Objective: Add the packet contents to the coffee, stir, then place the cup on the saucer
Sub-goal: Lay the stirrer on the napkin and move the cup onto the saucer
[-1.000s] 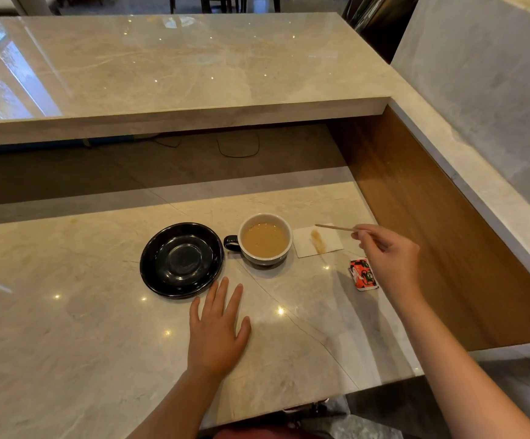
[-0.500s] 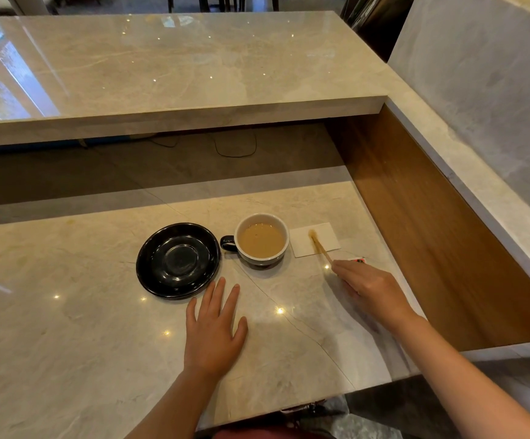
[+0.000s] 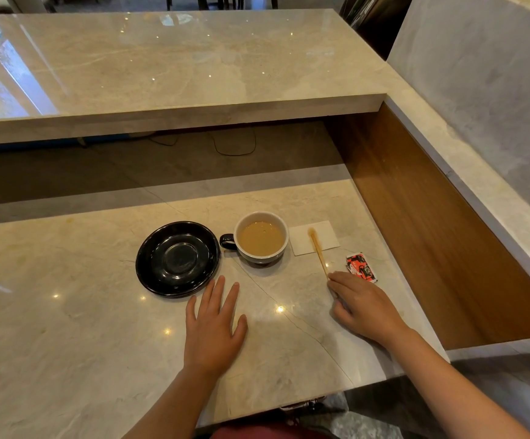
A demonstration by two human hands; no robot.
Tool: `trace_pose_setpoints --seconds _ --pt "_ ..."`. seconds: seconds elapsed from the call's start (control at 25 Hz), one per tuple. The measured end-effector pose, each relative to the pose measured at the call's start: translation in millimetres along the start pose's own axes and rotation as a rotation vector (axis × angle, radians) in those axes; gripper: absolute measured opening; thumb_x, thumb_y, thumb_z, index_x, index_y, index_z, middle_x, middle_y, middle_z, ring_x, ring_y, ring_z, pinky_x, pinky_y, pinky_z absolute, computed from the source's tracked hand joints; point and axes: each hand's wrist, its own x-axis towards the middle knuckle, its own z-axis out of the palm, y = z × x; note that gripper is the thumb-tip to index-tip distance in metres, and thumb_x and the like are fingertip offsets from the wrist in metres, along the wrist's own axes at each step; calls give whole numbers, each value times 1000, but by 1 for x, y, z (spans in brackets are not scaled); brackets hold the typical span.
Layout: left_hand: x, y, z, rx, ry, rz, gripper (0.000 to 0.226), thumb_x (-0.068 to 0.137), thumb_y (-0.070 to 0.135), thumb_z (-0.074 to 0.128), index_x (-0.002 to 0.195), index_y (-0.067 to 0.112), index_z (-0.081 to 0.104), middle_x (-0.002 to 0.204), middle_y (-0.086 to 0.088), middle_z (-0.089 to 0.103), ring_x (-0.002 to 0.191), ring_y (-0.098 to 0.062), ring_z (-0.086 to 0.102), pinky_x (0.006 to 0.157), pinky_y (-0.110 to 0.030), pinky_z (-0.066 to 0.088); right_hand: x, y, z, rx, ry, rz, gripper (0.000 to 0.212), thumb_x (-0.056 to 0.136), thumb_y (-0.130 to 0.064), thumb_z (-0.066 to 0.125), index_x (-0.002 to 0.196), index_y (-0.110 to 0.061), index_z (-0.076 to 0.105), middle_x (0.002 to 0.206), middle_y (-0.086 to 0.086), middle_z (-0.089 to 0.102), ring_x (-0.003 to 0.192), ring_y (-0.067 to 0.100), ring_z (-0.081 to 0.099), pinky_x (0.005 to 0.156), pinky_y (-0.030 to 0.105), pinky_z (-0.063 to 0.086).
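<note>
A white cup (image 3: 262, 237) of milky coffee with a dark handle stands on the marble counter. Just left of it, empty, is the black saucer (image 3: 177, 258). A wooden stir stick (image 3: 318, 253) lies flat, with its wet tip on a white napkin (image 3: 324, 236) to the right of the cup. My right hand (image 3: 365, 307) rests on the counter with curled fingers pinching the stick's near end. A red and black packet (image 3: 360, 267) lies beyond that hand. My left hand (image 3: 214, 327) lies flat and open, below the saucer and cup.
A raised marble bar top (image 3: 168, 68) overhangs the back of the counter. A wooden side panel (image 3: 431, 223) walls off the right. The counter's front edge (image 3: 289, 403) runs just below my wrists.
My right hand lowered the stir stick from the air onto the napkin and counter, then drew back along it toward me. The left hand, cup and saucer stayed put.
</note>
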Motion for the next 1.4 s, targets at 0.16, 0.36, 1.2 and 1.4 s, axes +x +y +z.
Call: trace_pose_setpoints --seconds 0.16,0.36,1.2,1.4 --pt "0 0 1 -4 5 -3 60 89 52 25 144 28 23 154 -4 17 140 -16 4 111 -47 1 4 -7 -6 23 2 19 29 78 -22 56 101 -7 68 106 12 71 99 26 66 86 37 51" --pt "0 0 1 9 -3 -11 60 89 52 26 145 30 21 154 -3 16 140 -16 4 111 -45 0 46 -35 -23 97 143 51 35 82 -32 51 106 -11 65 111 11 69 101 27 63 82 41 53" --pt "0 1 -1 15 -11 -23 59 91 48 30 145 31 17 154 -2 13 139 -14 -2 109 -39 -10 178 -97 -19 -51 -463 148 102 59 -40 80 139 -31 19 144 10 28 126 35 29 86 44 46" --pt "0 0 0 33 -38 -26 60 92 50 27 146 31 12 155 -2 8 139 -15 -7 109 -41 -11 177 -98 -21 -58 -424 127 94 57 -43 78 135 -29 26 137 11 35 121 34 33 81 41 44"
